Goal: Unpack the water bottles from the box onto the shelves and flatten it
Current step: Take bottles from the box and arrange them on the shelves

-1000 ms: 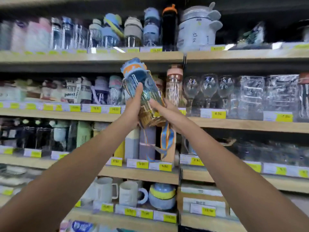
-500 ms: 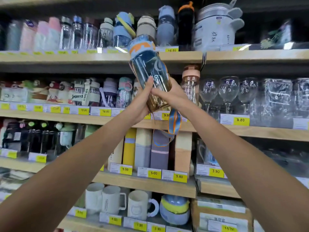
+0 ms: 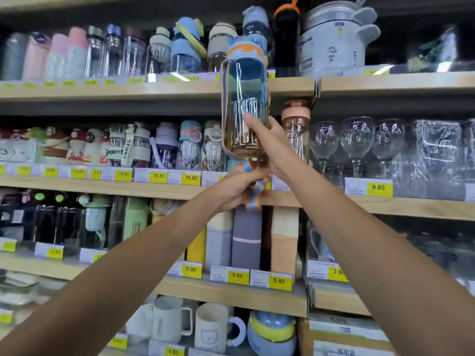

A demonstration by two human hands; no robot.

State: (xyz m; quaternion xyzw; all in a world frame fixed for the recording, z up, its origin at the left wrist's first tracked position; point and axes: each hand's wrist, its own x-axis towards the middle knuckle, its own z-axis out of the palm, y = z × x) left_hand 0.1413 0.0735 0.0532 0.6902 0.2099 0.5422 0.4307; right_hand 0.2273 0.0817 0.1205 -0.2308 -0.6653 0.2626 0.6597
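Water bottle: we hold the water bottle (image 3: 245, 106) upright in the air in front of the shelving. Its blue and orange cap is level with the row of bottles on the top shelf (image 3: 154, 89), and its amber base is down by the shelf below.
Strap: the blue and orange strap (image 3: 253, 194) runs down both sides of the bottle and hangs in a loop under its base.
Right hand: our right hand (image 3: 270, 140) is wrapped round the lower body of the bottle, thumb across the front.
Left hand: our left hand (image 3: 239, 186) sits just under the base, fingers curled on the strap loop.
What changed: a second ago the bottle leaned left at the height of the middle shelf, with both hands on its lower body. It has since risen and straightened, and the left hand has slipped from its side down to the strap.
Meaning for the task: we judge this bottle is headed for the top shelf. It is not set down yet, and the base has to clear the shelf edge first.
Gap: we cannot tell from here whether there is a free slot behind the cap.
Neighbours: a peach-lidded bottle (image 3: 295, 129) stands just right of our right hand, with wine glasses (image 3: 356, 142) beyond it.
Box: it is out of view, so unpacking and flattening both remain.
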